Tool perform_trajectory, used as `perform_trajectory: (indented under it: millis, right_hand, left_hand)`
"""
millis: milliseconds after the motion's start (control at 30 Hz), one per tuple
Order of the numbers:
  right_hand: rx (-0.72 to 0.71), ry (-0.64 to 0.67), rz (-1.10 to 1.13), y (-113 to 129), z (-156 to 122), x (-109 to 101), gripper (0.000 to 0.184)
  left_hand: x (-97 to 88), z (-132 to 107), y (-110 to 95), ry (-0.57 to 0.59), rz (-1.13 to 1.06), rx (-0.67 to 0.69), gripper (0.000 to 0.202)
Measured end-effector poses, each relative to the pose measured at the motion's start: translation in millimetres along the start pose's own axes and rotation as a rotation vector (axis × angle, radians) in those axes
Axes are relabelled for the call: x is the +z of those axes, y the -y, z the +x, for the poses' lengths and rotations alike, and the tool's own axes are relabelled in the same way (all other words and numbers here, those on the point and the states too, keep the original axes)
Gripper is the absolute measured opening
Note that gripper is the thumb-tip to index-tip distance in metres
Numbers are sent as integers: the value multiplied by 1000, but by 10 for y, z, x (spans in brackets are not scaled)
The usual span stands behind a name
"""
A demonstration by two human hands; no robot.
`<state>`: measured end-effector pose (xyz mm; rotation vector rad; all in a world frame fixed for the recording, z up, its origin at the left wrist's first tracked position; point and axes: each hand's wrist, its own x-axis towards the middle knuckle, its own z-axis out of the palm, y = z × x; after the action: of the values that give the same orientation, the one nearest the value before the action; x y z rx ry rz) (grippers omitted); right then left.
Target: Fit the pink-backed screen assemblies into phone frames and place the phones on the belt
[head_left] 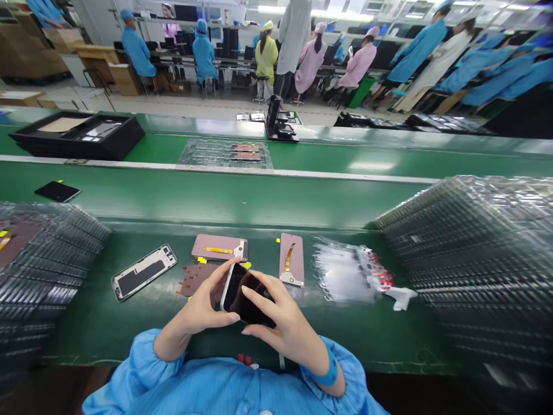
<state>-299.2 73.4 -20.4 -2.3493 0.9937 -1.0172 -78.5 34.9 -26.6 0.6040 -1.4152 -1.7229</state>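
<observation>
Tray stacks (484, 248) stand left and right of the phone (249, 308).

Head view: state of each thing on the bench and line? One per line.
Phone: held between left hand and right hand, screen dark
Open phone frame: lying flat, inside up
Single pinkish panel: flat, ribbon cable side up
Clear films: heaped, overlapping
Right tray stack: stacked high
Dark device: lying flat, screen dark
Black bin: open, things inside
Clear tray: partly filled, two panels at right
</observation>
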Motion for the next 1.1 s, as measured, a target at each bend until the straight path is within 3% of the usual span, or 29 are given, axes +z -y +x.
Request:
perform_trajectory:
  millis: [567,767,867,933,1000,1033,1100]
  right_hand:
    - [-41,-2,-184,160,67,-120,61]
    - [13,-50,-294,195,84,-76,47]
    - [76,-108,-272,157,80,-1,49]
    - [105,-128,-166,99,68,31,64]
    - [161,-128,77,24,51,37,83]
    - [222,-129,226,-16,41,32,85]
    - [425,-127,513,-89,23,12,74]
  left_hand:
    - [22,-3,-20,71,-140,27,85]
    - [38,3,24,17,-201,-2,83]
    - [35,29,40,-43,-318,-64,72]
    - [9,80,25,-118,-419,-151,51]
    - [-45,154,-11,-187,-467,-239,37]
    - [-81,194,-34,-218,-470,-262,37]
    - [-161,268,-80,-261,-469,-270,39]
